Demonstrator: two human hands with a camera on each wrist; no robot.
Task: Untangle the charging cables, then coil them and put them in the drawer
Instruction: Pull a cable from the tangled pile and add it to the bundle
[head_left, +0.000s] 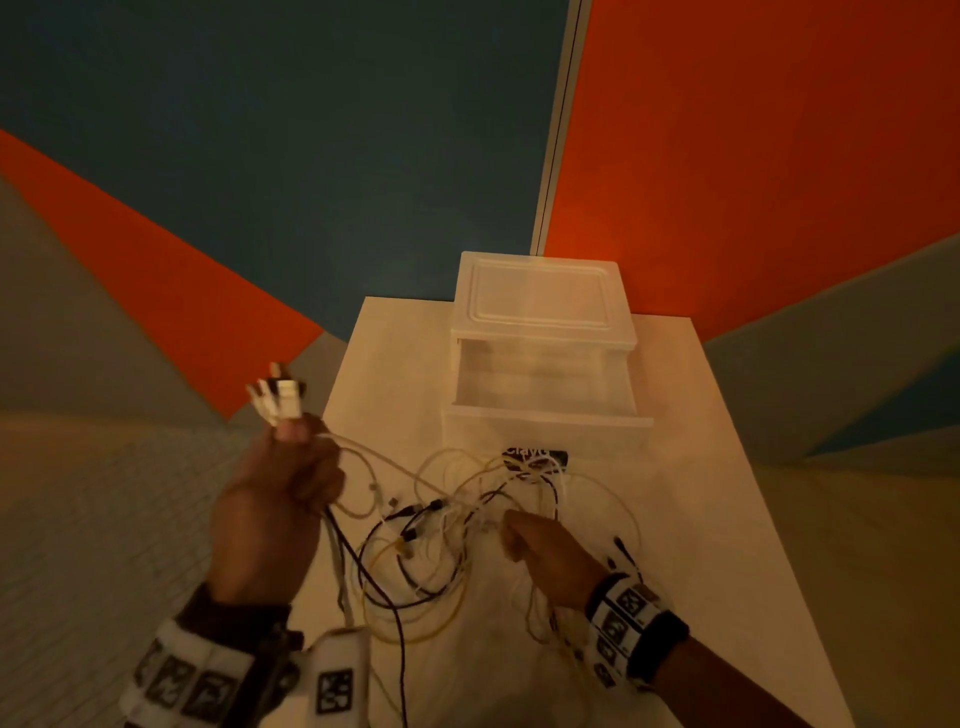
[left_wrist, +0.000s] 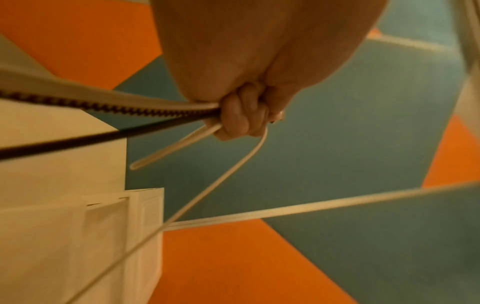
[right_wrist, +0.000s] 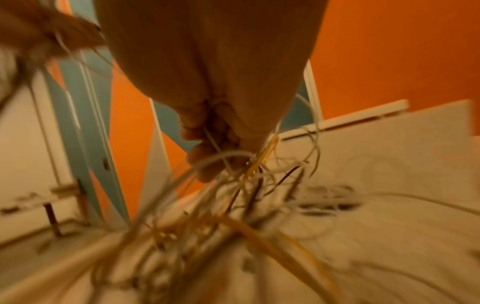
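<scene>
A tangle of white, yellow and dark braided charging cables (head_left: 441, 525) hangs and lies over the white table (head_left: 701, 519). My left hand (head_left: 280, 488) is raised at the table's left edge, fist closed round several cable ends, their plugs (head_left: 278, 397) sticking up above it. In the left wrist view my curled fingers (left_wrist: 241, 115) clamp white and dark cables (left_wrist: 103, 107). My right hand (head_left: 540, 545) pinches strands in the middle of the tangle, and its fingers (right_wrist: 207, 131) curl round thin cables (right_wrist: 249, 170). The white plastic drawer unit (head_left: 540, 306) stands behind, its drawer (head_left: 545, 395) pulled open.
A small black label (head_left: 535, 454) lies on the table just in front of the drawer, under some cable loops. Orange, teal and grey floor shows all round the table. A pale tiled surface lies at the lower left.
</scene>
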